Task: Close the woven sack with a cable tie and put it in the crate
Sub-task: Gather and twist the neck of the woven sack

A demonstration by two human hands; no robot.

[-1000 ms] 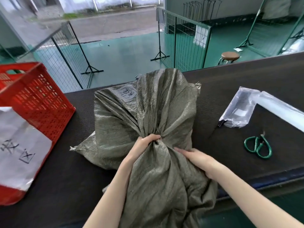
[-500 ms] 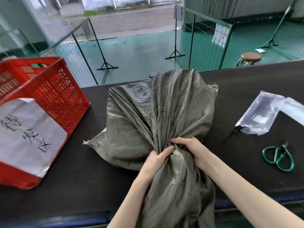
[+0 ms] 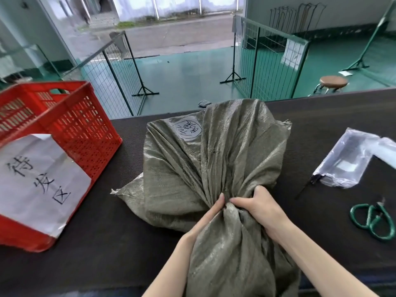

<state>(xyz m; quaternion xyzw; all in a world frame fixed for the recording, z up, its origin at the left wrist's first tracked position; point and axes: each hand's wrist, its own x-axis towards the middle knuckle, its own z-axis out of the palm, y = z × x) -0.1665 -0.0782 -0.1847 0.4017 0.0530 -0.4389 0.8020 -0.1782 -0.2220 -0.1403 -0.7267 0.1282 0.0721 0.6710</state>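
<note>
A grey-green woven sack [image 3: 192,163] lies on the dark table [image 3: 107,243], its bulk toward the far edge and its open end hanging over the near edge. The cloth is gathered into a bunched neck at the middle. My left hand [image 3: 209,217] grips this neck from the left. From the right, my right hand [image 3: 260,205] curls its fingers round the same neck. At the left stands a red plastic crate [image 3: 70,125] with a white paper sign on its side. Black cable ties [image 3: 308,185] stick out of a clear plastic bag [image 3: 347,161] at the right.
Green-handled scissors [image 3: 372,219] lie near the table's right edge. Beyond the table's far edge are a green floor, wire mesh barriers [image 3: 267,61] on stands and a round stool [image 3: 333,81].
My right hand has moved from the side of the loose cloth to close round the neck beside my left hand. The bunch has tightened. The view has shifted, bringing more of the crate in.
</note>
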